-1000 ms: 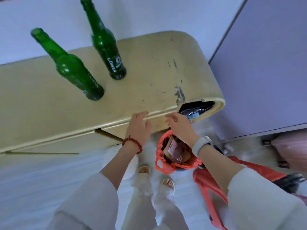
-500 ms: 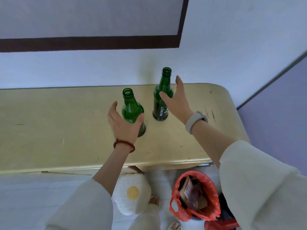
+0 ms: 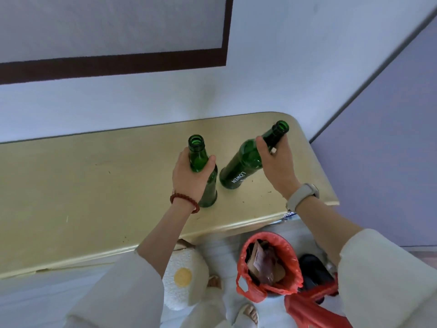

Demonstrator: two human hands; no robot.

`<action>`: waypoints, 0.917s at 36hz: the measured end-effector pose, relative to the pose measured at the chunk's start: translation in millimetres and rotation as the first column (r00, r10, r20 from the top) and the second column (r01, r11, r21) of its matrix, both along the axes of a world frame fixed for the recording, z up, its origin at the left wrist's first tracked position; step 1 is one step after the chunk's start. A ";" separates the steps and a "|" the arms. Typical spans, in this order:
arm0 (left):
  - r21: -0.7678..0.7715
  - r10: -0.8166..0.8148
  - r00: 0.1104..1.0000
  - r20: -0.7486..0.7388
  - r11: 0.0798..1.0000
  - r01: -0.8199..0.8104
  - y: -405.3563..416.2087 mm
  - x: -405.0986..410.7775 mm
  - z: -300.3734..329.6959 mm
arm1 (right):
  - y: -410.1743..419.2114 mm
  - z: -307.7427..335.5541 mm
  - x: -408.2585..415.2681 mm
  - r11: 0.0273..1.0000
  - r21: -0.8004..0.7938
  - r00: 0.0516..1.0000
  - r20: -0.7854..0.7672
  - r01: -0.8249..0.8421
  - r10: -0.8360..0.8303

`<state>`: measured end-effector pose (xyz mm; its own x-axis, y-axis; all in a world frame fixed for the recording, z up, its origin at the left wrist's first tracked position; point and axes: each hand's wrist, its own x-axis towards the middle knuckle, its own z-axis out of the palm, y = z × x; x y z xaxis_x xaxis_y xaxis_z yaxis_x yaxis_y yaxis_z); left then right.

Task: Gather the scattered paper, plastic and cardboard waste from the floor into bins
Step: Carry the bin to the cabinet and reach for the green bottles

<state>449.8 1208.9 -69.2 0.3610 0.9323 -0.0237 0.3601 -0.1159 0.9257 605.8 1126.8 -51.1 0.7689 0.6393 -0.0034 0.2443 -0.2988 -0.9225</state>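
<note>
Two green glass bottles are on the yellow table [image 3: 94,185]. My left hand [image 3: 189,178] grips the left bottle [image 3: 210,190] around its shoulder; that bottle stands upright. My right hand [image 3: 276,162] holds the neck of the right bottle [image 3: 241,166], which is tilted to the right with its base near the tabletop. Below the table's front edge stands a bin lined with a red bag [image 3: 293,263], holding brown cardboard and plastic wrappers [image 3: 262,263].
A white cushion with a yellow dot [image 3: 182,275] lies on the floor beside my feet. More red bag material [image 3: 307,308] and a dark object [image 3: 312,268] lie right of the bin. A lilac panel [image 3: 390,138] stands at the right.
Both hands were open beside the bottles half a second ago; now each one grips a bottle. The right bottle has tipped to the right.
</note>
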 end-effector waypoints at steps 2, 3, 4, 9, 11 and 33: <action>-0.013 -0.085 0.996 -0.021 0.996 0.085 -15.4 9.1 2.9 | -27.5 5.7 7.1 0.999 -0.004 0.998 0.040 0.051 -0.051; -0.016 -0.134 0.990 -0.036 0.991 0.133 -25.1 14.8 5.2 | -43.5 9.0 10.9 0.997 -0.009 0.995 0.064 0.080 -0.080; -0.021 -0.180 0.983 -0.045 0.984 0.179 -34.8 20.4 7.5 | -59.8 12.0 14.6 0.994 -0.013 0.991 0.080 0.112 -0.111; -0.030 -0.398 0.915 -0.066 0.918 0.396 -84.7 52.7 13.2 | -142.6 16.2 30.1 0.959 -0.056 0.958 0.092 0.279 -0.273; -0.035 -0.477 0.876 -0.073 0.879 0.476 -108.5 65.7 11.5 | -176.2 11.8 34.1 0.934 -0.077 0.936 0.075 0.349 -0.343; -0.312 -0.696 0.640 -0.326 0.718 0.622 -249.5 104.0 -329.2 | -336.7 -330.1 22.3 0.798 -0.385 0.786 -0.236 0.464 -0.571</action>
